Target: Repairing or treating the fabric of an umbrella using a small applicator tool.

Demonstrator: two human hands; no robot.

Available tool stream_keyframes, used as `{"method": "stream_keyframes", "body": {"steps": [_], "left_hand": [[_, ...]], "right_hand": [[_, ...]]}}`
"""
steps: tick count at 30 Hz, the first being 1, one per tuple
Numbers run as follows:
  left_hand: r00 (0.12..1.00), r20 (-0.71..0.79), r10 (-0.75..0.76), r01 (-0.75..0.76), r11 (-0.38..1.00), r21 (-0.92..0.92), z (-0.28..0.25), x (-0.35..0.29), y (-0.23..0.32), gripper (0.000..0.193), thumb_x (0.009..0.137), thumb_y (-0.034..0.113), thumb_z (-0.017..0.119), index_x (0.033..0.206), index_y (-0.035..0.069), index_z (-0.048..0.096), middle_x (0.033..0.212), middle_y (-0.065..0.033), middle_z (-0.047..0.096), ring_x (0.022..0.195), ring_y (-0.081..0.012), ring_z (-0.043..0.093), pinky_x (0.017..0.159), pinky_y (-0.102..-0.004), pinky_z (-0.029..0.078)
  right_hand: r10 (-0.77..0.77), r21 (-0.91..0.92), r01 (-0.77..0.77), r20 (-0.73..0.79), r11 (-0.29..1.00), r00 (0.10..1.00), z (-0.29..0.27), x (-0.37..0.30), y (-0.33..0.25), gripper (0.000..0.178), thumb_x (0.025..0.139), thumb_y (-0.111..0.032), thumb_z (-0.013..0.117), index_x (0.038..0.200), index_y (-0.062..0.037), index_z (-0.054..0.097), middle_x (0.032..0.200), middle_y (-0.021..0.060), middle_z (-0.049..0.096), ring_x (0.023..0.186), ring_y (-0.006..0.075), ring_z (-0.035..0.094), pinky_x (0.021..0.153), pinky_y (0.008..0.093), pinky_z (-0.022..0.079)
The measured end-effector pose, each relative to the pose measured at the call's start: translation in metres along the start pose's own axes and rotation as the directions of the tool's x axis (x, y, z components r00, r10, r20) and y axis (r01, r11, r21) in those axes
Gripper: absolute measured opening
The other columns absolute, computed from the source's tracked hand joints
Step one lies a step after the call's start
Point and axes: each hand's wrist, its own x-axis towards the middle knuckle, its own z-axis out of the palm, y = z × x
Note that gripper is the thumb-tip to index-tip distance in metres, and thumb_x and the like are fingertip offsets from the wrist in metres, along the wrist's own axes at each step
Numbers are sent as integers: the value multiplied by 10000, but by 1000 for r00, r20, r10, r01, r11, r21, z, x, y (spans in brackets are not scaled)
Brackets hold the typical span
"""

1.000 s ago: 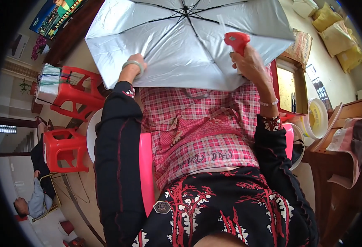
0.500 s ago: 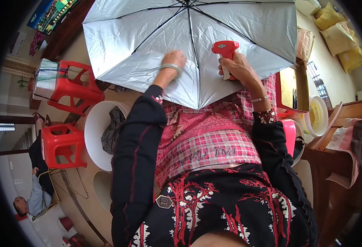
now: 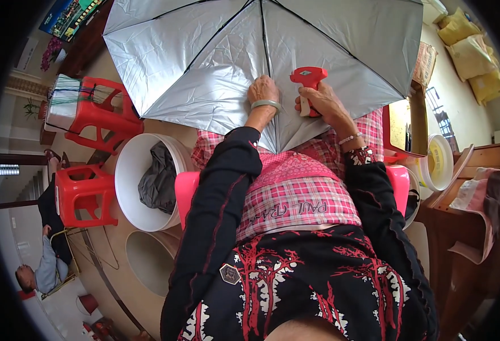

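Dark lettering — upside down here — crosses the plaid apron [image 3: 301,204]; a small pale label marks the red tool [image 3: 309,75], and the screen [image 3: 68,18] has writing too small to read. A white bucket [image 3: 126,182] of dark cloth [image 3: 159,184] and 2 red stools [image 3: 68,202] stand on the tan floor [image 3: 107,258]; yellow sacks [image 3: 471,50] lie far right. The open umbrella [image 3: 352,74], with creased silver lining and thin black ribs, spreads over the lap. The 2 hands are near each other but apart: the right hand [image 3: 325,106] wraps the tool's handle, while the left hand [image 3: 263,91] touches the lining beside a rib — whether it pinches cloth, I cannot tell.
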Motion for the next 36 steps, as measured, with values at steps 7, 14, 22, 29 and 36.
{"method": "stream_keyframes", "body": {"steps": [7,14,22,29,36], "left_hand": [[986,18,-165,166,971,-173,6,3,-17,177,729,97,462,764,-15,594,770,-233,605,744,-362,607,691,-413,483],[945,201,-257,322,828,-459,19,1,-31,196,704,92,480,761,-52,601,792,-260,593,775,-383,592,710,-408,473],[964,129,-231,264,827,-495,27,1,-44,198,734,91,471,762,-41,617,741,-236,607,700,-334,621,620,-380,497],[878,430,-213,463,607,-646,-28,-17,-19,183,784,101,463,746,-23,592,604,-111,598,430,-169,574,388,-305,452],[875,469,-116,437,604,-666,-24,-15,-30,164,789,101,477,738,-27,566,572,-91,577,382,-152,519,348,-277,408]], "right_hand": [[33,99,-40,74,994,997,21,7,10,266,797,-138,537,993,34,485,732,108,573,610,191,587,542,299,497],[74,16,-73,-35,997,997,42,28,22,230,791,-126,540,939,46,503,696,103,564,578,205,584,522,311,498],[142,182,-150,53,972,988,49,13,26,227,799,-133,532,938,44,507,748,135,577,612,232,597,556,342,514],[240,522,-355,275,776,931,25,14,23,296,825,-183,511,1040,14,460,825,165,587,677,255,606,649,384,524],[168,519,-357,376,777,911,21,14,26,265,847,-190,469,1041,-10,445,790,133,587,689,231,606,636,375,525]]}}
